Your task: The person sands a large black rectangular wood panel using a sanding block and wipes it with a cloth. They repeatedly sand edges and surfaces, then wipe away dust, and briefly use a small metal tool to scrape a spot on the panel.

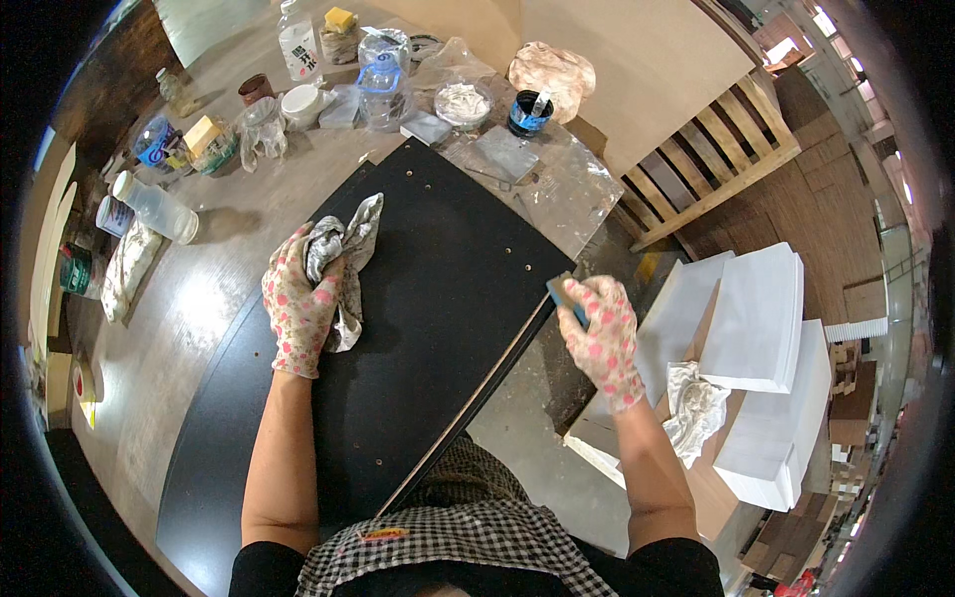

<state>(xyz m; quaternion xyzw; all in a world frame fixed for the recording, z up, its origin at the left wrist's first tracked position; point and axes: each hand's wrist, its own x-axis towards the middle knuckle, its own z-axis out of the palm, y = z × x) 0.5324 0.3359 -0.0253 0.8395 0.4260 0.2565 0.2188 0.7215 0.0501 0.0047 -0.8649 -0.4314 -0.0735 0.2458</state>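
Note:
In a pink-dotted glove, my left hand [301, 298] is closed on a crumpled grey-and-white rag [348, 261] resting on the black panel [398, 328]. My right hand [603, 333], gloved alike, grips a small blue-grey sanding block [566, 297] against the panel's right corner. Part of the block is hidden behind the fingers. Small drilled holes dot the panel's face, and a pale strip runs along the edge nearest me.
Bottles, jars and a bowl of white paste [464, 103] crowd the back of the worktable [214, 289]. An open dark can [530, 112] stands near its far right corner. White panels [753, 318], a white cloth [693, 410] and a wooden pallet [711, 149] lie to the right.

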